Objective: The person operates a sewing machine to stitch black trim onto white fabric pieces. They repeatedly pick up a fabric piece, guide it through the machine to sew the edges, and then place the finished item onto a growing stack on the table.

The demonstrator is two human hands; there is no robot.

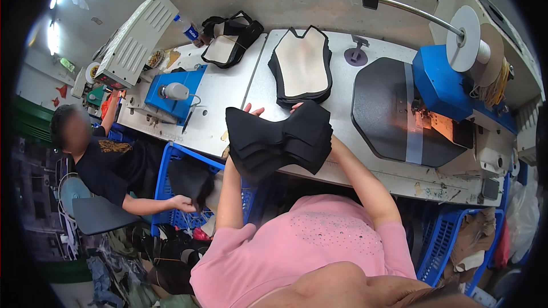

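Observation:
A fanned stack of black fabric pieces, cut in a curved, waisted shape, is held up over the table's front edge. My left hand supports it from underneath on the left; only some fingertips show past the far edge. My right hand has the other end, its fingers mostly hidden behind the cloth. Just beyond, a pile of similarly cut pieces, pale on top with black edges, lies on the white tabletop.
At right stands a blue sewing machine with a dark octagonal plate and a thread spool stand. Left is another blue machine. A tied black-and-pale bundle lies behind. A co-worker reaches towards a blue crate. Another crate stands lower right.

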